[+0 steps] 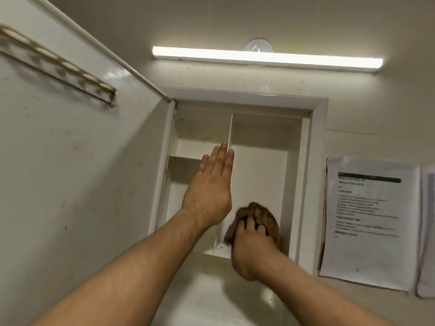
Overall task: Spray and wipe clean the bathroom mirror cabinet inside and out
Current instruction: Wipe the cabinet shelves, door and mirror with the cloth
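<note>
**Loose divider is the weak point inside the cabinet**

The thin vertical divider (pixel 229 137) looks like the part most likely to give. The left hand (pixel 209 187) is held flat, fingers (pixel 221 156) straight and together, resting against its front edge, apparently to brace it. If that hand slips while the right hand (pixel 253 245) scrubs beside it, the panel could flex or pop out. Rubbing hard low in the right compartment could also push dark crumbs on the bottom ledge (pixel 220 248) into the corner instead of lifting them.

The right hand's fingers are curled tight around a bunched brown cloth (pixel 257 214), pressed to the back wall of that compartment.

The mirror cabinet (pixel 316 147) is recessed in the wall under a strip light (pixel 266 58). It is white and empty, with its door (pixel 70 149) swung open to the left, speckled with brown spots.
</note>
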